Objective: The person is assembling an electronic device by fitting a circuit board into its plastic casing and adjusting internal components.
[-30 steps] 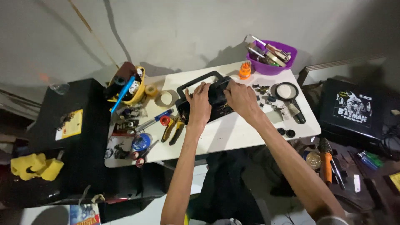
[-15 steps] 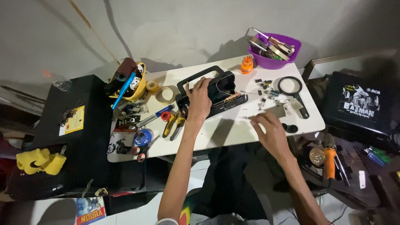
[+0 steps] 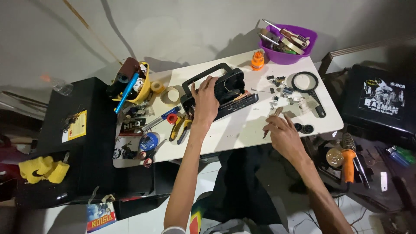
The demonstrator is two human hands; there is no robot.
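while the left hand [image 3: 205,100] lies spread over the near end of a black portable radio [image 3: 221,93], fingers bent down over its casing and gripping it, the right hand [image 3: 282,133] rests apart from it at the front edge of the white table [image 3: 242,130], fingers closed round a slim brown-handled tool [image 3: 272,120] that slants up toward the table's middle.

item: black portable radio, opened, with a carry handle on its far side; wires show inside the open body. it lies at an angle near the table's centre.

item: small dark loose parts [image 3: 281,82], scattered to the right of the radio.

item: round black magnifying glass [image 3: 307,86], flat on the table, just beyond the parts, handle pointing to the near right corner.

item: two small black knobs [image 3: 303,128], near the right hand at the table edge.

item: orange screwdriver-bit holder [image 3: 258,60], upright, beside a purple bowl [image 3: 286,56] filled with tools at the far right corner.

item: rolls of tape [image 3: 172,95], left of the radio; beyond them a yellow container [image 3: 138,93] stuffed with tools, a blue one sticking out.

item: red-and-yellow-handled pliers [image 3: 180,126], just left of the left wrist.

item: black cabinet [image 3: 82,143], left of the table, bearing a yellow card.

item: orange-handled soldering iron [image 3: 348,162], on a low dark surface to the right, below the table.
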